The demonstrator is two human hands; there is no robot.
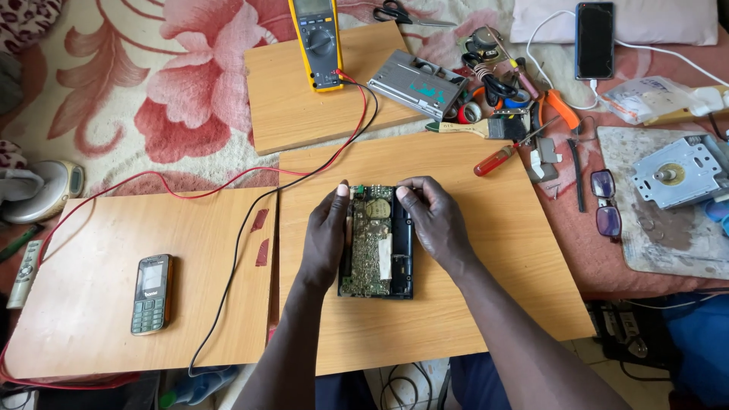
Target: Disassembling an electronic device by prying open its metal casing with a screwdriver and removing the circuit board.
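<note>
My forearms reach in over the counter's near edge to an opened radio.

My left hand (325,235) and right hand (434,220) each keep a narrow grip on the long sides of the opened radio (377,241), its green, solder-speckled circuit board bare in a black shell, flat on the pale wood-grain counter (486,304). Red and black leads (250,197) curl to a yellow multimeter (317,42); a grey keypad phone (152,294) lies well left.

Under the left hand (325,237) and right hand (434,220) lies an opened device (377,243), a green circuit board with small shiny metal parts in a glossy black plastic case. The surface (493,288) below is smooth, matt, light wood board. Left of the hands, a keypad phone (152,294) looks glossy plastic.
</note>
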